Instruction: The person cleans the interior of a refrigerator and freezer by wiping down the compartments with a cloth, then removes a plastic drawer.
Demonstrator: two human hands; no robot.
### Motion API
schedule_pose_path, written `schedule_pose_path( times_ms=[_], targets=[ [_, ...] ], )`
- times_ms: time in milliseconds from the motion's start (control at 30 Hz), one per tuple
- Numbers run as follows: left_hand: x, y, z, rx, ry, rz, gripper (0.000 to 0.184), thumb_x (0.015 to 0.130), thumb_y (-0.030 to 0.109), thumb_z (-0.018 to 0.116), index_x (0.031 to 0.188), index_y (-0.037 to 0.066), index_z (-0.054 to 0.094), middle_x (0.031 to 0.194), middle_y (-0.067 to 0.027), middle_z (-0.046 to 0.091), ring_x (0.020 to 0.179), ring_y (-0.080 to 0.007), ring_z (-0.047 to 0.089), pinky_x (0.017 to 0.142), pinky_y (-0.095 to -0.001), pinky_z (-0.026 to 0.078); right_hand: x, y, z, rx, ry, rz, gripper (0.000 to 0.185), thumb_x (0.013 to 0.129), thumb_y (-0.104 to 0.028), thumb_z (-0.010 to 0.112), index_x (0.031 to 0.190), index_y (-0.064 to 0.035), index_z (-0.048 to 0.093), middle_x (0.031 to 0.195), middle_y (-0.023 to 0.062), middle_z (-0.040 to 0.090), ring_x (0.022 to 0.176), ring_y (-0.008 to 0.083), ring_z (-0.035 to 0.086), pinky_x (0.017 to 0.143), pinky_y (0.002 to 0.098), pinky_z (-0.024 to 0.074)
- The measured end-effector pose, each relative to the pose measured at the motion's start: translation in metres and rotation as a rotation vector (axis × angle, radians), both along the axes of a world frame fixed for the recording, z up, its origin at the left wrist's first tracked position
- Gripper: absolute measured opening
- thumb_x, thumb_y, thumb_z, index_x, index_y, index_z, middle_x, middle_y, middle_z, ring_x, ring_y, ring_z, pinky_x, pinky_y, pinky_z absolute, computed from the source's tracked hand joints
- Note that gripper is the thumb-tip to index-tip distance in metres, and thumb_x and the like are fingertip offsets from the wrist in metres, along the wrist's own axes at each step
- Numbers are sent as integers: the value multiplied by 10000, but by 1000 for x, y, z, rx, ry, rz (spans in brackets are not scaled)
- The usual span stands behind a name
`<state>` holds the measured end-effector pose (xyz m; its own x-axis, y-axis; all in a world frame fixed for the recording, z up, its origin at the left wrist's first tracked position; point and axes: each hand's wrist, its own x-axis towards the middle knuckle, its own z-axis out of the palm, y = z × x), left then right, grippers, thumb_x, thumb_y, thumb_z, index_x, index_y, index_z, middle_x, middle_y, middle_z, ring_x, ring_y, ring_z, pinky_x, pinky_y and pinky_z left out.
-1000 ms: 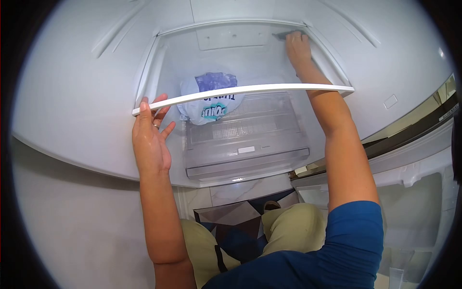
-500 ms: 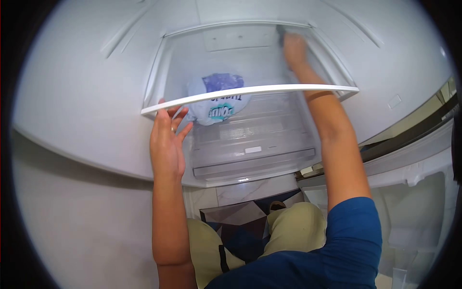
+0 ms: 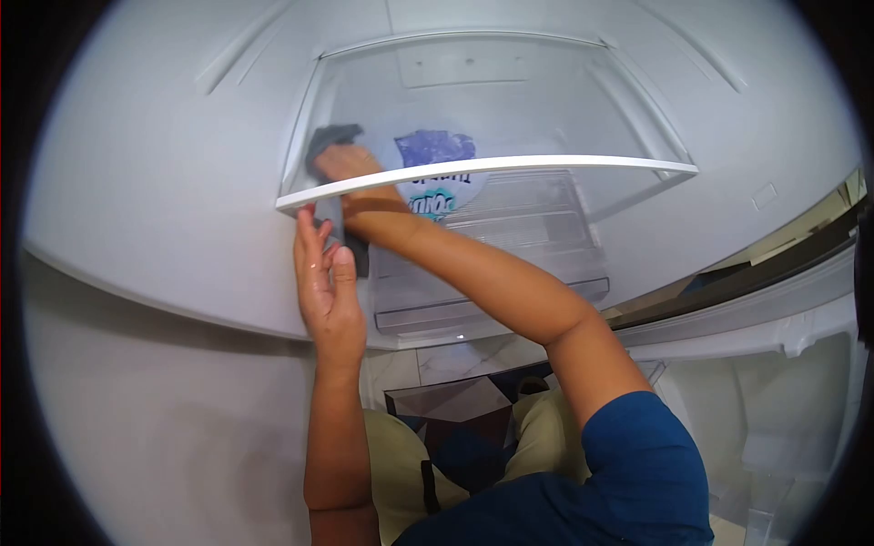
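Note:
My right hand [image 3: 349, 164] presses a grey cloth [image 3: 330, 138] against the left side of the fridge, seen through the clear shelf [image 3: 510, 109]. Part of the cloth hangs down below the shelf's white front edge [image 3: 510, 164]. My left hand [image 3: 330, 291] is palm up with its fingers stretched out, fingertips at the underside of the shelf's front left corner. It holds nothing. To the right of my right hand, under the shelf, lies a white plastic bag [image 3: 464, 189] with purple and teal print, partly hidden by my forearm.
A clear drawer [image 3: 492, 305] sits low in the fridge. White inner walls [image 3: 182, 173] rise on both sides. The open door with its bins [image 3: 783, 400] stands at the right. Below are a patterned mat [image 3: 455, 400] and my knees.
My right hand has swept the grey cloth from the back right of the compartment to its left side. My left hand stays at the shelf corner, its palm turned further up.

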<state>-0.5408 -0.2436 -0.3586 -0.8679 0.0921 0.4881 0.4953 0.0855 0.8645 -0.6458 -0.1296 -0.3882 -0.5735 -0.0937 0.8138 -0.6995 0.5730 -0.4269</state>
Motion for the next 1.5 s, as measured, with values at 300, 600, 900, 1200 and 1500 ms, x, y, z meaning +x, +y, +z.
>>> schedule_pose_path(
  times_ms=[300, 600, 900, 1200, 1500],
  targets=[
    [-36, 17, 3, -522, 172, 126, 550, 864, 4, 419, 1385, -62, 258, 1454, -261, 180, 1326, -423, 233, 1043, -398, 303, -119, 24, 20, -63, -215, -242, 448, 676, 15, 549, 1124, -6, 553, 1092, 233, 533, 1043, 397, 514, 898, 407, 433],
    [-58, 28, -4, -646, 184, 185, 647, 841, -34, 427, 1431, 6, 164, 1468, -260, 150, 1313, -423, 267, 1040, -397, 316, -153, 45, 31, -159, -450, -244, 341, 737, -33, 535, 1066, -46, 624, 1031, 221, 571, 965, 382, 563, 833, 405, 464],
    [-56, 24, -2, -577, 128, 124, 660, 829, -56, 421, 1425, -20, 140, 1452, -284, 176, 1317, -428, 256, 1067, -392, 274, -149, 32, 9, -32, -89, -449, 328, 734, 0, 501, 1016, -58, 658, 934, 214, 625, 886, 375, 590, 767, 392, 483],
    [-58, 22, -1, -681, 215, 153, 694, 777, -25, 432, 1392, -95, 119, 1440, -312, 151, 1257, -459, 320, 1027, -406, 338, -159, 38, 12, -751, -497, 11, 234, 726, -12, 513, 880, -76, 677, 898, 223, 626, 775, 405, 599, 723, 416, 492],
    [-57, 18, -3, -578, 155, 124, 661, 832, -36, 433, 1428, -11, 148, 1456, -269, 194, 1304, -408, 301, 1034, -383, 321, -157, 55, 37, -169, -399, -432, 288, 732, 8, 497, 957, -47, 671, 846, 218, 645, 837, 362, 624, 721, 376, 502]
  ],
)
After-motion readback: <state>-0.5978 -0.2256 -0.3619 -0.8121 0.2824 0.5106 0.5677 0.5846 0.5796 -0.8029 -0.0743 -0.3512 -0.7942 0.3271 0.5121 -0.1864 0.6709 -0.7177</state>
